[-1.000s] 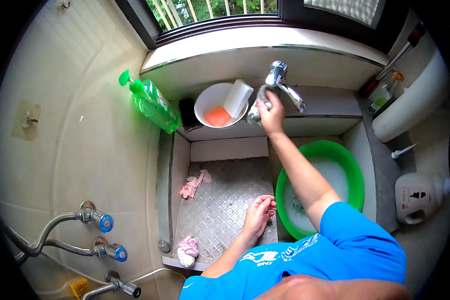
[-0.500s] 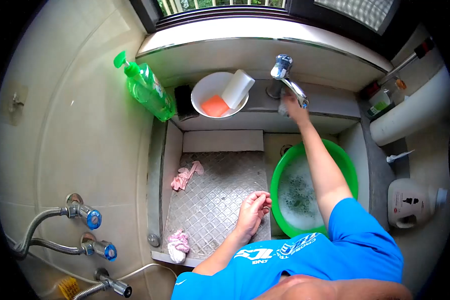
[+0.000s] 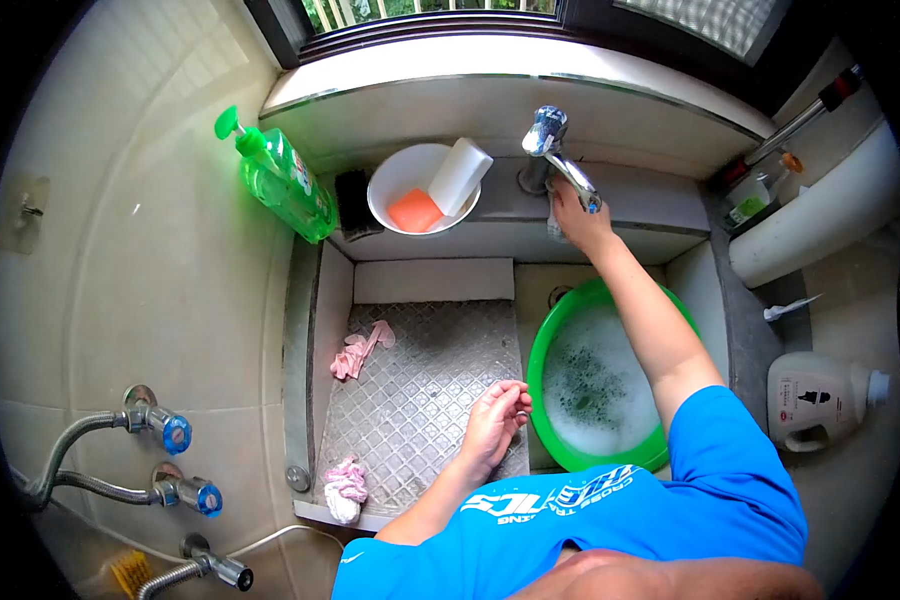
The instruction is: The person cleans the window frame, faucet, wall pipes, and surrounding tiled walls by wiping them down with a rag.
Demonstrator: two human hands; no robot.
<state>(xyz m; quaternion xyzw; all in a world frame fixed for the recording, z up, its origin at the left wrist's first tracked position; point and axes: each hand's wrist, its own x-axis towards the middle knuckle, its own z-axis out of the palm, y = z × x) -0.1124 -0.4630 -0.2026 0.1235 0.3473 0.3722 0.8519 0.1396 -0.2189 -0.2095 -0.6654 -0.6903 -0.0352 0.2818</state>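
Observation:
My right hand (image 3: 578, 218) is at the chrome faucet (image 3: 546, 145), its fingers behind the spout and partly hidden. A small white cloth (image 3: 554, 228) shows under those fingers, which are closed on it against the faucet's base. Below that arm sits a green basin (image 3: 540, 400) of sudsy water. Just left of the basin's rim, my left hand (image 3: 497, 415) hovers with curled fingers and thumb together, and I see nothing in it. A pink cloth piece (image 3: 362, 350) and a crumpled pink and white cloth (image 3: 344, 490) lie on the textured washboard slab (image 3: 420, 400).
On the back ledge stand a green pump bottle (image 3: 288, 185), a black sponge (image 3: 357, 203) and a white bowl (image 3: 380, 190) holding an orange piece and a white block. At right are a detergent jug (image 3: 815, 400) and a white brush (image 3: 790, 308). Wall valves (image 3: 175, 432) project at left.
My right hand has shifted slightly down at the faucet, and the white cloth now shows lower. My left hand stays curled beside the basin. The whole view has moved a little.

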